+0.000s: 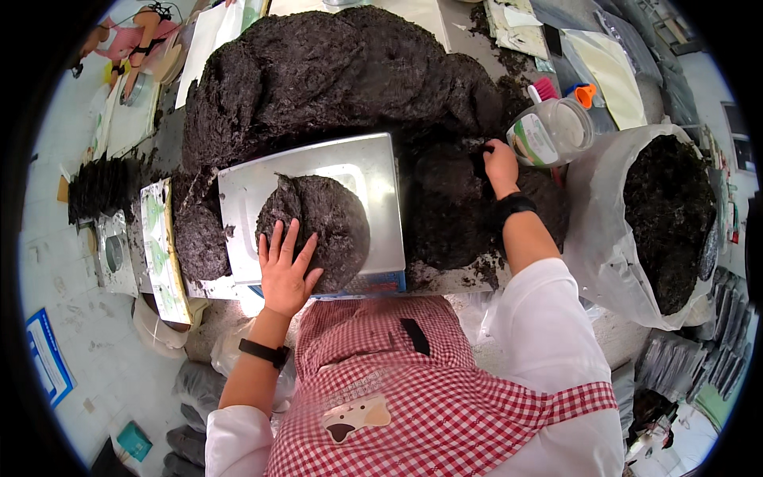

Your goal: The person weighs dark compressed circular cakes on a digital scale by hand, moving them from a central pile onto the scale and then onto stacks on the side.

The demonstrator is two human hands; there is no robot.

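Note:
My left hand [284,266] lies with fingers spread on a round, flattened mass of dark, fibrous seaweed [326,230], which sits on the steel plate [373,159] of a scale with a blue base. To the right of the scale, my right hand [501,167] has its fingers curled and closed into the dark seaweed [449,207] beside a clear plastic jar [579,127]; the fingertips are partly hidden. A large mound of the same material [326,71] lies behind the scale, and a smaller clump [199,242] rests at its left.
An open plastic bag of seaweed [664,222] stands at the right. A pink brush [544,89] and orange scoop [585,96] lie beyond the jar. A pale board [163,250] is at the left. Another person's arm [143,36] shows at the upper left.

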